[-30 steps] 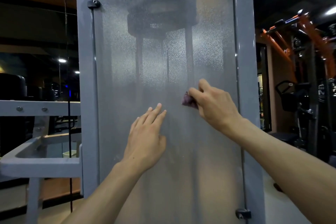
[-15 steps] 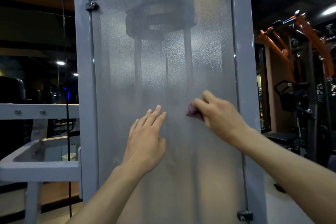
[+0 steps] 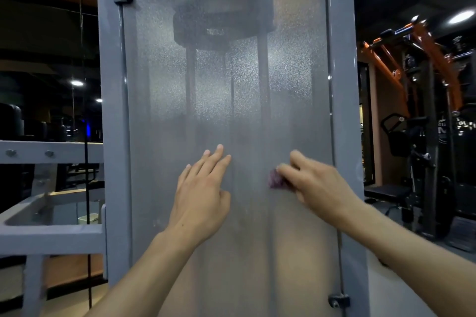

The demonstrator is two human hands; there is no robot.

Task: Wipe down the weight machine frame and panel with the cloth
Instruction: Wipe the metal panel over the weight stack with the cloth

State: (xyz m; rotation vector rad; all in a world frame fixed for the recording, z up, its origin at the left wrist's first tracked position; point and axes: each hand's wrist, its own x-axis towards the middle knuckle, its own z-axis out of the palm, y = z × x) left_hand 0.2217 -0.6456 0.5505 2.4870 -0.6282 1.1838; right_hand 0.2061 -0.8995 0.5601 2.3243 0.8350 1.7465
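A tall frosted translucent panel [image 3: 226, 85] fills the middle of the view, held between two grey frame uprights [image 3: 112, 110]. Dark weight plates and guide rods show dimly behind it. My right hand [image 3: 316, 183] presses a small purple cloth [image 3: 275, 181] against the panel, right of centre at mid height; only a corner of the cloth shows past my fingers. My left hand [image 3: 203, 188] lies flat on the panel just left of the cloth, fingers together and pointing up, holding nothing.
Grey horizontal frame bars [image 3: 51, 152] and a black cable [image 3: 87, 188] stand at the left. An orange and black gym rack [image 3: 422, 110] is at the right. Black panel clips [image 3: 338, 301] sit at the corners.
My right hand has slid the cloth down the panel, from above my left hand's fingertips to about level with them. My left hand has stayed flat in place.
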